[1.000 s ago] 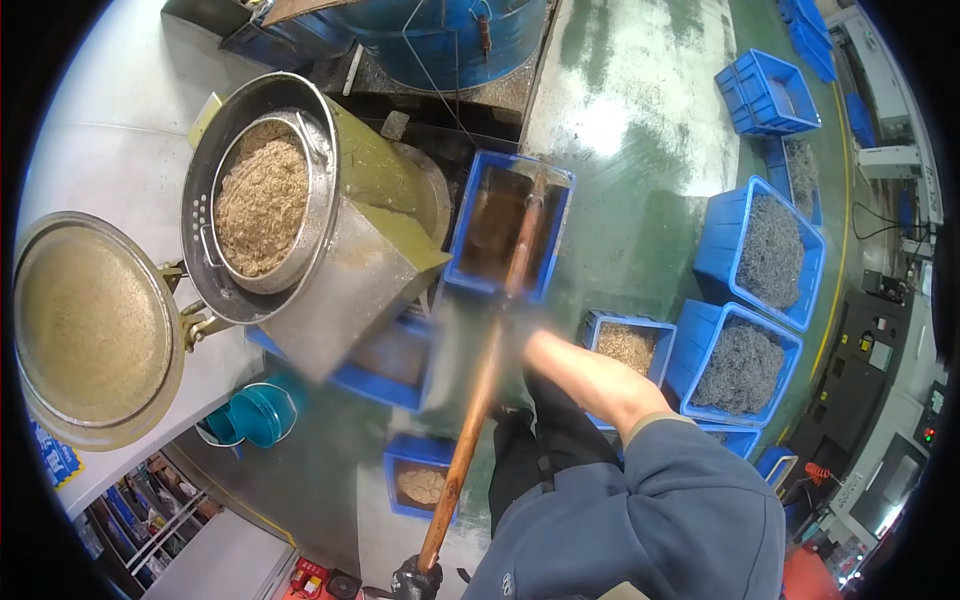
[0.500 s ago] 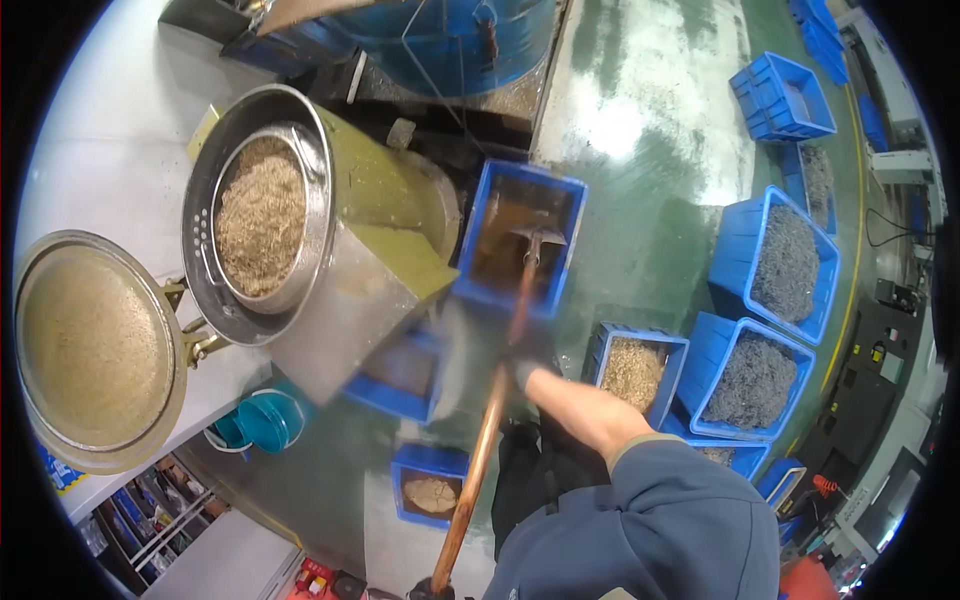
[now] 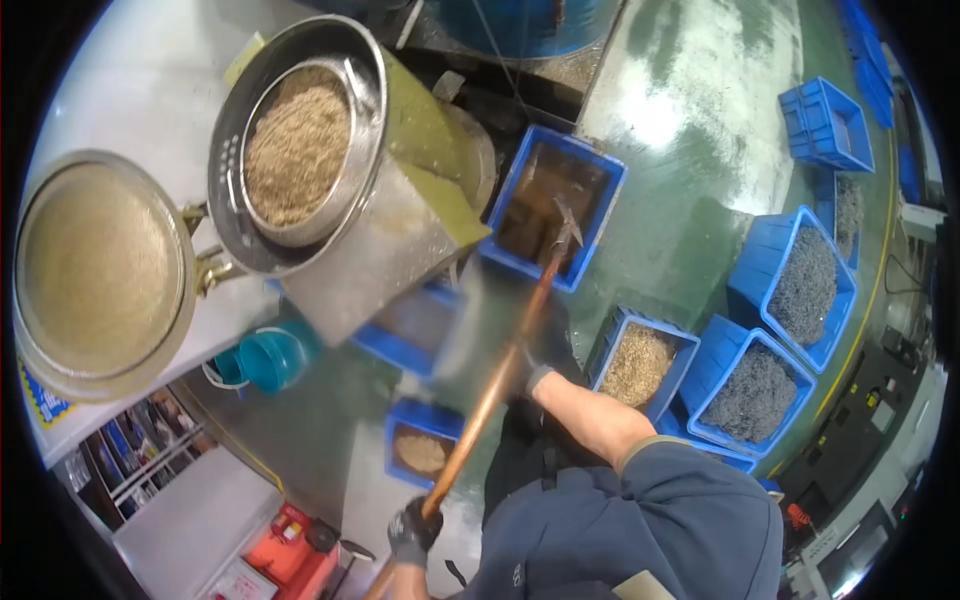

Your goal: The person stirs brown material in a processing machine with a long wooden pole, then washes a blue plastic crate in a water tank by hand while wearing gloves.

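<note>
A long-handled tool [image 3: 490, 395] with a wooden shaft slants across the middle of the head view. Its thin metal head [image 3: 568, 222] shows over the right side of a blue tub [image 3: 608, 205] with brown contents; whether it touches them I cannot tell. Around the shaft's lower part, my left hand [image 3: 411, 530] is closed in a dark glove. Farther up, my right hand [image 3: 530, 368] is closed on the same shaft, its gloved fingers partly hidden. Left of that tub stands a metal drum machine [image 3: 425, 125] holding a basket [image 3: 352, 165] of tan granular material.
The machine's round lid [image 3: 105, 275] is swung open at left. Beside my legs are a blue bin [image 3: 690, 352] of golden shavings and a bin [image 3: 400, 412] with a tan heap. Grey-filled bins [image 3: 735, 262] line the right. Teal buckets [image 3: 275, 358] stand below the lid.
The view has shifted, bringing my left hand and the red machine at the bottom further in. The tool's head has turned and sits nearer the tub's right side. Both hands still hold the shaft.
</note>
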The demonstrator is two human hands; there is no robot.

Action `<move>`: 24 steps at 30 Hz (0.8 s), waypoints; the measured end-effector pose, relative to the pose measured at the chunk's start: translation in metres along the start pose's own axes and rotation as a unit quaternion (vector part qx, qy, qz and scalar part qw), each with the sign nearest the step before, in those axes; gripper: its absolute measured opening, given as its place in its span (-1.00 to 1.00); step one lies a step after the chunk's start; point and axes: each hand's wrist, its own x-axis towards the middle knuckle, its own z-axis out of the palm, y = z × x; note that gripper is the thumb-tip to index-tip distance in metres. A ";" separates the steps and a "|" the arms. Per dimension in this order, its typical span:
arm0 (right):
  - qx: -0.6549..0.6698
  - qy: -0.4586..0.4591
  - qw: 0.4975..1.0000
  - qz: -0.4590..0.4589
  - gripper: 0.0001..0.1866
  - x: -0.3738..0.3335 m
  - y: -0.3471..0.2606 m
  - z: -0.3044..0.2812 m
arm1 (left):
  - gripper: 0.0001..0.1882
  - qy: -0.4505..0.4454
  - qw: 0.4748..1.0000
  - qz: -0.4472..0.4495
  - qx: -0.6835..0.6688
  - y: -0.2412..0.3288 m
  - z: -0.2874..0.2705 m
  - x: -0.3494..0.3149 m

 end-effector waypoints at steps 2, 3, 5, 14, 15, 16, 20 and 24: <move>0.142 -0.189 0.957 0.170 -0.94 -0.039 0.024 0.015 | -0.56 0.018 0.999 -0.027 0.036 0.014 0.010 0.031; 0.044 -0.204 0.967 0.144 -0.85 -0.050 0.031 0.012 | -0.55 0.060 0.998 0.016 0.030 0.030 0.007 0.047; -0.044 -0.251 0.955 0.154 -0.75 -0.069 0.049 0.008 | -0.67 -0.027 0.994 -0.049 0.095 0.044 0.008 0.076; -0.372 -0.238 0.895 0.063 -0.68 -0.070 -0.056 -0.036 | -0.78 0.197 0.961 0.081 0.177 -0.069 -0.016 0.076; -0.416 -0.152 0.896 0.005 -0.69 -0.075 -0.067 -0.038 | -0.80 0.207 0.960 0.074 0.176 -0.092 -0.015 0.078; -0.401 -0.097 0.910 -0.046 -0.70 -0.081 -0.078 -0.044 | -0.81 0.197 0.959 0.086 0.188 -0.101 -0.029 0.075; -0.320 0.110 0.930 -0.144 -0.82 -0.069 -0.105 -0.102 | -0.75 0.262 0.935 0.139 0.192 -0.190 -0.037 0.086; -0.219 0.064 0.967 -0.114 -0.66 -0.092 -0.095 -0.204 | -0.72 0.231 0.942 0.176 0.171 -0.287 -0.070 0.110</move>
